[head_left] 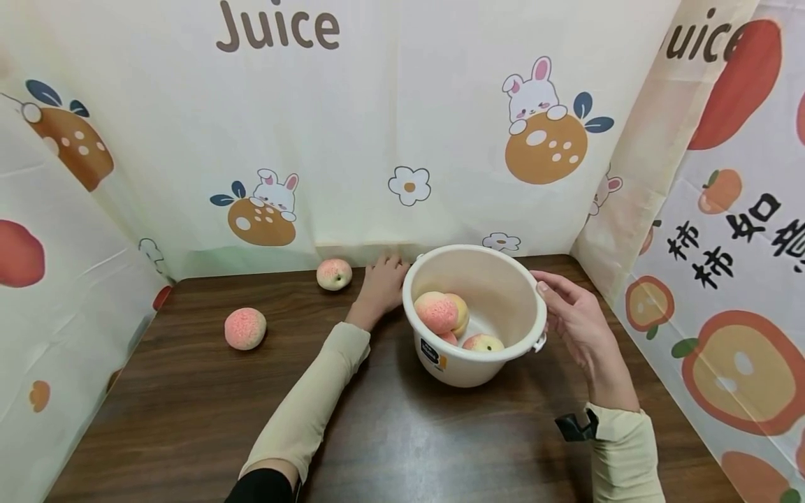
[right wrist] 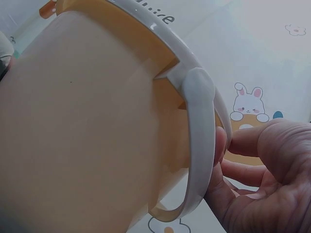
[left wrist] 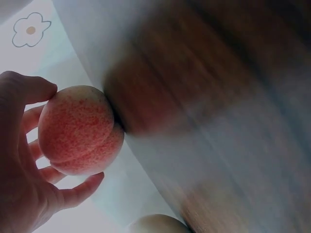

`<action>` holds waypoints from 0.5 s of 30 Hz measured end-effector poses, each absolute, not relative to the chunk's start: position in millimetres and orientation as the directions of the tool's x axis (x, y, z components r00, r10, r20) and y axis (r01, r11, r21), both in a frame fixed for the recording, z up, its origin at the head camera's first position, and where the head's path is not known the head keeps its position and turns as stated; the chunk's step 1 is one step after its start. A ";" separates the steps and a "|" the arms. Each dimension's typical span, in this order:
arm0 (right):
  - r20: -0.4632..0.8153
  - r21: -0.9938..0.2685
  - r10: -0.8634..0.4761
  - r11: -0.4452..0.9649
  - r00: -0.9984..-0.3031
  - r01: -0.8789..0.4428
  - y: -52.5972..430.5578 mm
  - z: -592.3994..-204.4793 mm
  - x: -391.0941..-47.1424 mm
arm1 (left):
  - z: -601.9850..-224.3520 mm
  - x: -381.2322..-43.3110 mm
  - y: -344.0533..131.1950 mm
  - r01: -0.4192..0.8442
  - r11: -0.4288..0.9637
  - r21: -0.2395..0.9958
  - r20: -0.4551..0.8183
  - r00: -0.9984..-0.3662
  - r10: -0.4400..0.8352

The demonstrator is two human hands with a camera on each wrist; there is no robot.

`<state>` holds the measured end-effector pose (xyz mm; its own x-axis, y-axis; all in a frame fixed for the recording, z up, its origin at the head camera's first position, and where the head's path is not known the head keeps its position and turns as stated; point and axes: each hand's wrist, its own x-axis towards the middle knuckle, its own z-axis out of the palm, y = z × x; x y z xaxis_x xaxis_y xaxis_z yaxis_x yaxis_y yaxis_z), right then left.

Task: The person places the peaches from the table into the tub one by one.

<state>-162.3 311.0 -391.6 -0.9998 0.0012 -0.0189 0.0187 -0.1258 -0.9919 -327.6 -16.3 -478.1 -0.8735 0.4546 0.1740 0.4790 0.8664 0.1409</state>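
My left hand (head_left: 381, 285) is at the back of the table, left of a white bucket (head_left: 537, 328). In the left wrist view its thumb and fingers curl round a pink peach (left wrist: 80, 128) that sits at the tabletop; the hand hides this peach in the head view. My right hand (head_left: 581, 318) pinches the bucket's rim on the right side, by the handle (right wrist: 198, 145). The bucket leans toward me, and several peaches (head_left: 437, 313) lie inside it.
One peach (head_left: 334, 274) rests by the back edge, left of my left hand. Another peach (head_left: 245, 328) lies farther left and nearer. Printed cloth (head_left: 352, 126) walls the brown wooden table (head_left: 189, 419) at the back and both sides.
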 end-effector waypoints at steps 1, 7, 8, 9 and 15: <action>-0.018 -0.992 -0.001 -0.125 -1.000 0.018 311.2 -391.5 -162.3 | -477.5 -326.2 -15.9 0.476 0.868 0.141 0.169 -0.875 0.453; -0.018 -0.993 -0.003 -0.119 -1.000 0.018 311.7 -391.8 -162.5 | -476.3 -320.9 -13.3 0.447 0.884 0.134 0.127 -0.893 0.432; -0.017 -0.993 -0.002 -0.119 -1.000 0.017 311.7 -391.9 -162.6 | -476.1 -320.1 -12.9 0.443 0.887 0.134 0.125 -0.895 0.428; -0.015 -0.993 -0.002 -0.117 -1.000 0.015 311.8 -392.0 -162.6 | -475.6 -319.2 -12.6 0.438 0.889 0.132 0.120 -0.897 0.424; -0.009 -0.994 0.003 -0.111 -1.000 0.009 311.8 -392.1 -163.2 | -472.9 -313.3 -13.3 0.428 0.891 0.150 0.102 -0.904 0.416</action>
<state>-163.2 311.8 -392.1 -1.0000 0.0029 -0.0093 0.0089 -0.1111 -0.9938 -313.3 -13.3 -472.9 -0.9035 0.4163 0.1015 0.4276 0.8914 0.1500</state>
